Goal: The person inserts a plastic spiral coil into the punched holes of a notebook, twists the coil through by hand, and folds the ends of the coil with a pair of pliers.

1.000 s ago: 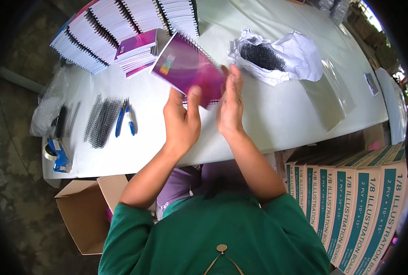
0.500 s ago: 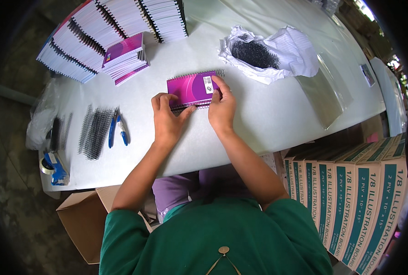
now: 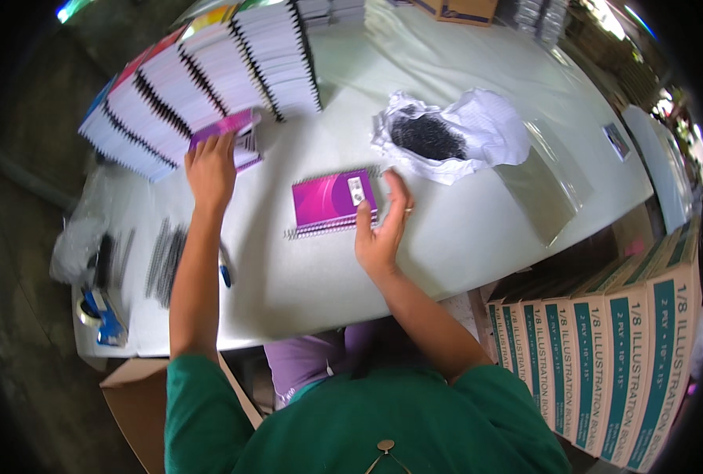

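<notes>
My left hand [image 3: 211, 172] reaches to the small stack of purple notebooks [image 3: 249, 142] on the far left, its fingers closed over the edge of the top purple notebook [image 3: 231, 122]. In the middle of the table lie purple spiral notebooks [image 3: 324, 199], one on another, with wire coils along their far and near edges and a white label on the upper cover. My right hand [image 3: 383, 233] stays at their right end, thumb and fingers apart; the thumb tip is at the cover's right edge. It grips nothing.
Tall stacks of black-spiral books [image 3: 209, 79] stand behind the small stack. Crumpled white paper [image 3: 490, 130] holds many black coils [image 3: 426, 138]. Loose coils [image 3: 162, 261], a blue pen-like tool [image 3: 224, 272] and a tape dispenser [image 3: 110, 320] lie left. Cartons [image 3: 604, 355] stand lower right.
My left hand has let go of the middle notebooks and moved far left to the small stack. My right hand has loosened and opened beside the middle notebooks. The whole view has shifted slightly.
</notes>
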The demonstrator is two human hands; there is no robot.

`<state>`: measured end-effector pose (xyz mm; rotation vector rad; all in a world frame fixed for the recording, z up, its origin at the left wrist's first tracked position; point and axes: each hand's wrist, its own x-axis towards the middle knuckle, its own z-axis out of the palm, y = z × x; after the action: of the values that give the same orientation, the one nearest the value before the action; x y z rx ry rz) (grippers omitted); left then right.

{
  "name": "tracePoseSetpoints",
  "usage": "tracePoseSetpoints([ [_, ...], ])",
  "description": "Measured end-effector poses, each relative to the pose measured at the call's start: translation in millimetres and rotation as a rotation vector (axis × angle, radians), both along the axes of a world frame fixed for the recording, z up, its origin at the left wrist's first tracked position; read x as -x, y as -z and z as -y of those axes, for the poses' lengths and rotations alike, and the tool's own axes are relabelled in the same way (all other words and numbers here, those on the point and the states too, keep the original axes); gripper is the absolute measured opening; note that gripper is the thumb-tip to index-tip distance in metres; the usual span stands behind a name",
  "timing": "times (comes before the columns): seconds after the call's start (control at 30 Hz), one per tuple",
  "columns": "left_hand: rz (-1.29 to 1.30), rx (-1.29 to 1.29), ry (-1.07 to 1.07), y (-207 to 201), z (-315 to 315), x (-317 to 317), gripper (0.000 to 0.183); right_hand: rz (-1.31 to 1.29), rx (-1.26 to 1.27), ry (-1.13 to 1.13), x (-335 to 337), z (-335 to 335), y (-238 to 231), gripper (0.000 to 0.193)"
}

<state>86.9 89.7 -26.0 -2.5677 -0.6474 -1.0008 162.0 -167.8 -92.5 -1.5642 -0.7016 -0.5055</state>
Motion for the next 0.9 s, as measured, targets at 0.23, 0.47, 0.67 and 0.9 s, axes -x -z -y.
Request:
tracePoseSetpoints([
  [0.23, -0.306, 0.080, 0.389, -4.9, 167.7, 82.8, 0.034, -1.260, -0.367, -1.265, 3.8, -8.6, 11.6, 0.044],
  [0.47, -0.209, 0.249, -0.332, 41.5, 30.8, 165.7, 0.041, -0.423, -0.006, -1.198, 5.8, 8.6, -2.6, 0.043],
  [0.67, -0.183, 0.496, -0.388, 49.8, 30.3, 166.9, 0.031, -0.429, 0.295, -1.357, 29.0, 5.0, -1.8, 0.035],
  [0.9, -0.073, 0.410, -0.379, 17.0, 19.1, 173.6, 0.029, -0.365, 0.249, -1.256, 27.0, 5.6, -2.3, 0.032],
])
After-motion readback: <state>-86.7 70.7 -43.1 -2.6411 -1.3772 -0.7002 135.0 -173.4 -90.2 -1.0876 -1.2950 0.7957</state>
